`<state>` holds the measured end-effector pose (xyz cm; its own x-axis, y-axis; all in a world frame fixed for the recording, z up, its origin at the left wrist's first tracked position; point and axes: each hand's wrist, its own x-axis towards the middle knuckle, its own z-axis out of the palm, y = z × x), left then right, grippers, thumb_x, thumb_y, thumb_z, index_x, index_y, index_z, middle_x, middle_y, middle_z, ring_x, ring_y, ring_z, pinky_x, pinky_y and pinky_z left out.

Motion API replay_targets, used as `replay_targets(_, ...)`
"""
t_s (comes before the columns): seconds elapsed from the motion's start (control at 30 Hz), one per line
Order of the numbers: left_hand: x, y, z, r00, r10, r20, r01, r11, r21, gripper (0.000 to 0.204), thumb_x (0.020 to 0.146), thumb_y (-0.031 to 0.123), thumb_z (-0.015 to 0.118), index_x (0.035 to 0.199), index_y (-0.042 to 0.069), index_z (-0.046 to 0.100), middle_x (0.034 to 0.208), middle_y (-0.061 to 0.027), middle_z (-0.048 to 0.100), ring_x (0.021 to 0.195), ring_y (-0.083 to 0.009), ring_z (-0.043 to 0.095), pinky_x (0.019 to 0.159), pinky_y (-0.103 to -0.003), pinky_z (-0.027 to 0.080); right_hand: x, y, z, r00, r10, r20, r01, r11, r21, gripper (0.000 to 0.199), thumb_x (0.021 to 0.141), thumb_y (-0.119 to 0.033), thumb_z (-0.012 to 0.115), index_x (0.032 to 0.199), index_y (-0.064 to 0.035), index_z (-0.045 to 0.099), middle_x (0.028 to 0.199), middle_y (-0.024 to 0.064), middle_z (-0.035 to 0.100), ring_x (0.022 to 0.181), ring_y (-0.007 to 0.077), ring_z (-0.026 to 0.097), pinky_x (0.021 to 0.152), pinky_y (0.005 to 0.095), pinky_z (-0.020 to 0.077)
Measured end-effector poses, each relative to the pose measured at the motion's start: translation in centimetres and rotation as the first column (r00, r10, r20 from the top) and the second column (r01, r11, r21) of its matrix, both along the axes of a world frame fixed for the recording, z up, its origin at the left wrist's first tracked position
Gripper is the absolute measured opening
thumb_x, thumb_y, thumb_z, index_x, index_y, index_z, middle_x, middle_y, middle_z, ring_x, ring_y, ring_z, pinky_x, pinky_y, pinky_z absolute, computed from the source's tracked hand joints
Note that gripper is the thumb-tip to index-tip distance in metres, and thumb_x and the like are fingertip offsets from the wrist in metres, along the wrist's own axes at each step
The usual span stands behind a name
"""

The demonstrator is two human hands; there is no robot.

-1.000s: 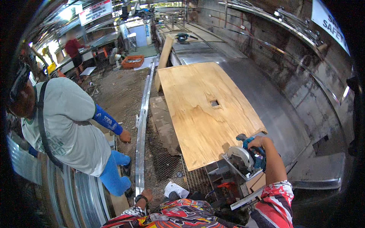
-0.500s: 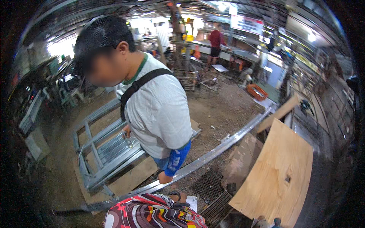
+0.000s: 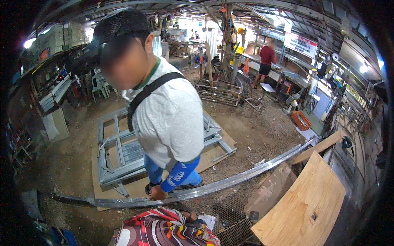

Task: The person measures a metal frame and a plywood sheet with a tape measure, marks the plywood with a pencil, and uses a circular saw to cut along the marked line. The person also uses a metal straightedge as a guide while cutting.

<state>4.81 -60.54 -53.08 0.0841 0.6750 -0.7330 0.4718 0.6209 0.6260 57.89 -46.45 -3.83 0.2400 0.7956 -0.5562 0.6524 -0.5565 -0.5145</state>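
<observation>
Steel strip (image 3: 230, 182) edge, co-worker's hand (image 3: 156, 193) resting

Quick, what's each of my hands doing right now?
Left hand: out of view; only the patterned sleeve shows at the lower edge.
Right hand: out of view too.

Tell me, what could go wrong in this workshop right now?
1. The co-worker's hand rests on the long metal rail; its edge might cut, or the rail could shift and pinch.
2. The plywood sheet lies tilted beside the rail and might slide.
3. The metal frames lie on the ground right behind the co-worker, so a step back could mean a trip.
</observation>
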Motion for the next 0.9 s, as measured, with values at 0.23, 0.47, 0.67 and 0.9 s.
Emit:
replay_targets(0.23,1.6,0.7,0.3,0.984,-0.169,-0.063,0.177,0.973,0.146,0.032,0.085,0.025,0.062,0.106,0.008,0.079,0.085,-0.0103,0.075,0.078,-0.0235,0.069,0.072,-0.043,0.056,9.8,-7.4,-4.9,0.98,-0.184,-0.079,0.182,0.983,-0.026,0.013,0.084,-0.015,0.07,0.083,-0.0026,0.066,0.067,0.0128,0.067,0.049,0.0243,0.063,0.047,0.0409,0.0498)
replay_targets(0.47,4.5,8.6,0.1,0.702,-0.662,-0.262,0.694,0.554,0.459,0.048,0.096,0.024,0.062,0.142,0.011,0.056,0.105,-0.0081,0.074,0.087,-0.0236,0.072,0.079,-0.042,0.059,19.9,-9.3,-13.9,0.983,-0.15,-0.104,0.146,0.988,-0.039,0.055,0.077,-0.026,0.079,0.116,0.0099,0.064,0.088,0.0198,0.072,0.07,0.0287,0.071,0.062,0.0451,0.0567)
replay_targets(0.67,18.1,16.5,5.5,0.929,0.082,0.36,-0.082,0.997,-0.017,0.044,0.105,0.044,0.053,0.112,0.002,0.067,0.093,-0.0096,0.068,0.078,-0.0203,0.062,0.062,-0.039,0.051,19.3,-8.6,-11.1,0.962,-0.268,-0.053,0.265,0.963,-0.052,0.07,0.08,-0.023,0.078,0.136,0.0063,0.048,0.089,0.0173,0.071,0.062,0.0265,0.067,0.055,0.0397,0.0549)
replay_targets(0.9,31.8,21.2,12.7,0.849,0.171,0.5,-0.146,0.985,-0.09,0.038,0.106,0.035,0.052,0.131,0.007,0.057,0.111,-0.0094,0.071,0.086,-0.0199,0.07,0.071,-0.036,0.057,19.0,-10.6,-8.8,0.909,-0.377,-0.179,0.357,0.924,-0.134,0.042,0.089,-0.032,0.077,0.111,0.0,0.061,0.073,0.0088,0.065,0.051,0.0185,0.06,0.044,0.0361,0.0466)
